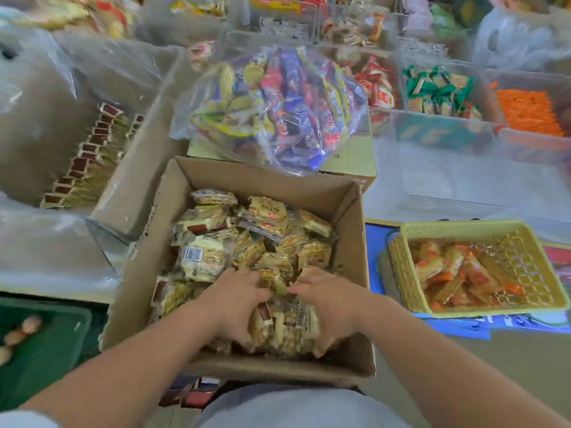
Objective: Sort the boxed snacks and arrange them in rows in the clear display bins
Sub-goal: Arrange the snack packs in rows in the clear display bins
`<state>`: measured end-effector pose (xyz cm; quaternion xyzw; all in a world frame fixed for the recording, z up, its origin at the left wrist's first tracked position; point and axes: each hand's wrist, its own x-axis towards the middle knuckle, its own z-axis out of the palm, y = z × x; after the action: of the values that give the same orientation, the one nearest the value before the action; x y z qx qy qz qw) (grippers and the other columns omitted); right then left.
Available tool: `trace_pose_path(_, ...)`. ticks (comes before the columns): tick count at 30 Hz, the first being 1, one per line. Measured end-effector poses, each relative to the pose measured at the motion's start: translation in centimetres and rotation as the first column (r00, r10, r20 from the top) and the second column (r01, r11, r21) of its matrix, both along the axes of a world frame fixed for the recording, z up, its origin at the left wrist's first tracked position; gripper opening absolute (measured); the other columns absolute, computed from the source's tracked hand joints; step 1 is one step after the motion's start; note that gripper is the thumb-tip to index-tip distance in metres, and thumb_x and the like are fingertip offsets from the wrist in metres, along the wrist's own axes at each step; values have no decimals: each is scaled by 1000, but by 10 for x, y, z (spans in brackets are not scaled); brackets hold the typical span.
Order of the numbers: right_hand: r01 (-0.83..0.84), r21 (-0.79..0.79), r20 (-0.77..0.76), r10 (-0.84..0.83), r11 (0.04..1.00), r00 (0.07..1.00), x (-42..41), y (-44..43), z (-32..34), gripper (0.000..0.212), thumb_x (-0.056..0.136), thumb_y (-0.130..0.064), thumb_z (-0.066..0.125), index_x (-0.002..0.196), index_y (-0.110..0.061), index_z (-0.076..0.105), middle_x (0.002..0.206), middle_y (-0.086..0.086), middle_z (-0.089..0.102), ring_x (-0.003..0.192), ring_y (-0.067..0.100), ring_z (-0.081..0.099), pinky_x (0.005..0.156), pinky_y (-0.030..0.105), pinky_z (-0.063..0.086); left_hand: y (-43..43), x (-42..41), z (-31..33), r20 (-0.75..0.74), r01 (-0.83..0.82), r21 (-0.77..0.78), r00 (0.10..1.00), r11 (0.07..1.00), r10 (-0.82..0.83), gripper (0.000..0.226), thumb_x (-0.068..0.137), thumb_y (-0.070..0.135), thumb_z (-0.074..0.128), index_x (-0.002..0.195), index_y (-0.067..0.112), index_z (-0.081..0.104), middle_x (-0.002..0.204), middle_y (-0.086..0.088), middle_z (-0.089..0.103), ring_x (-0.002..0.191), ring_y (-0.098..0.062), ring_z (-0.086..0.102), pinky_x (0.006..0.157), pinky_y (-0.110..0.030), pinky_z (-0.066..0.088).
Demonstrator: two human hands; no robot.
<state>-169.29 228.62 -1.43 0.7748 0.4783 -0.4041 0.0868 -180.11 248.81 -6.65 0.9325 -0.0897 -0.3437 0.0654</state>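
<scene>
**Squeezing a bunch of packets (282, 330): left hand (238, 301) and right hand (324, 304)**

Both hands have their fingers curled round the bunch and press it from each side. The bunch sits between the palms, at the near end of a brown cardboard box (361, 242). Both arms reach straight in from the near side. The wrists bend down and the fingertips nearly meet on top of the bunch.

The box is full of yellow snack packets (247, 242). Just past the fingers they lie in a messy heap and point every way. Some lie flat and some are tipped up. The ones in the bunch seem to stand on edge, side by side, but they are a bit blurry.

Far to the left of the hands, and further away, is a clear bin (40, 125). It holds the same kind of packets in neat rows (83, 156). They stand on edge with their dark red ends up. The rows run away from the hands.

To the right of the right hand is a yellow basket (482, 230). It holds orange packets (448, 279), lying loose.

Past the box, a clear bag (278, 109) full of mixed colourful snacks rests on another carton. Behind it to the right, clear bins hold green packets (438, 91) and an orange pile (528, 112).
</scene>
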Motion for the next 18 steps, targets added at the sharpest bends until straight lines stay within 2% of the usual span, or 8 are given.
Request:
trace_pose_path(3,51,-151,-104,-67,987,992,1,14,5,133,57,-45,95,158,-41,8,160,-1,34,143,28,37,111,47,41,2,11,-3,-69,47,-78,996,996,-52,101,56,74,78,144,35,48,126,-1,42,117,-23,40,104,-45,41)
trace_pose_path(6,112,-243,-166,-155,964,974,-1,24,10,134,59,-40,96,157,-44,5,155,-5,44,137,28,46,104,44,47,14,20,-4,-203,-65,-211,979,975,21,100,59,59,86,147,33,46,125,2,47,116,-21,49,98,-42,51)
trace_pose_path(10,61,-300,-139,-107,952,985,-7,35,5,126,64,-26,92,156,-45,8,147,2,51,119,30,58,93,47,56,25,23,-12,-280,-186,-309,955,933,97,86,63,37,90,140,30,51,113,8,62,103,-16,61,92,-43,57)
trace_pose_path(12,84,-298,-138,-130,951,982,-11,35,-3,122,68,-18,88,155,-46,8,143,5,53,109,29,62,87,45,58,25,22,-16,-286,-170,-280,954,945,87,90,63,42,89,143,34,49,123,8,61,111,-16,56,98,-45,53)
trace_pose_path(15,189,-246,-163,-233,951,959,-17,29,-18,118,67,-19,89,154,-44,14,142,4,51,105,22,54,81,35,52,23,18,-23,-249,-100,-173,967,980,54,99,61,59,85,149,42,41,143,5,51,132,-25,38,110,-54,36)
trace_pose_path(18,281,-173,-168,-310,944,936,-24,24,-30,108,61,-26,90,149,-39,29,130,-3,57,106,21,55,76,29,47,20,18,-27,-276,-123,-163,958,979,75,108,60,57,89,152,40,35,149,1,49,135,-28,38,109,-52,41)
